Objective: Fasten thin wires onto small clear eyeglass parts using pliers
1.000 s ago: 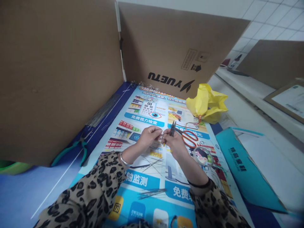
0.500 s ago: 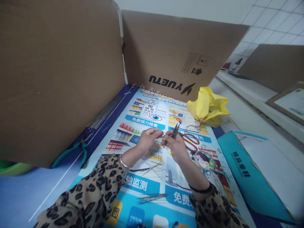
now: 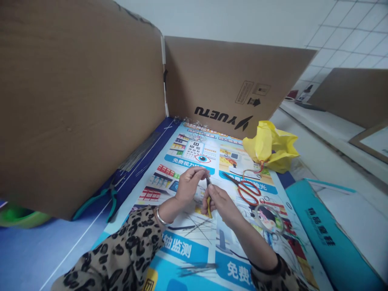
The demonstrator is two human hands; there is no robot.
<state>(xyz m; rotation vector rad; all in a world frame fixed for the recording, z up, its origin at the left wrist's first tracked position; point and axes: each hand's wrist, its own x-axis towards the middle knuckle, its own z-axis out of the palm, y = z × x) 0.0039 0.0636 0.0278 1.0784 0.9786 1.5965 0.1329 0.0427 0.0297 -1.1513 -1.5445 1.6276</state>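
Observation:
My right hand (image 3: 220, 202) is closed round the yellow handles of a pair of pliers (image 3: 209, 201). The dark jaws of the pliers point away from me and meet the fingertips of my left hand (image 3: 190, 184). That hand is pinched at the jaw tip; whatever small piece it holds is too fine to make out. Under my hands, several thin dark wires (image 3: 197, 227) lie scattered on a printed poster (image 3: 197, 252). A bundle of similar wires (image 3: 198, 268) rests nearer to me. Red-handled scissors (image 3: 249, 192) lie just beyond my right hand.
Cardboard panels (image 3: 218, 72) stand behind and on the left. Teal-handled pliers (image 3: 110, 198) and a row of wires (image 3: 141, 149) are at left, near a green bowl (image 3: 26, 217). To the right are a tape roll (image 3: 269, 218), a crumpled yellow bag (image 3: 271, 147) and a teal box (image 3: 327, 230).
My right hand has turned the pliers so their jaws now reach my left fingertips; before, they pointed up and right, away from them. The view has shifted slightly.

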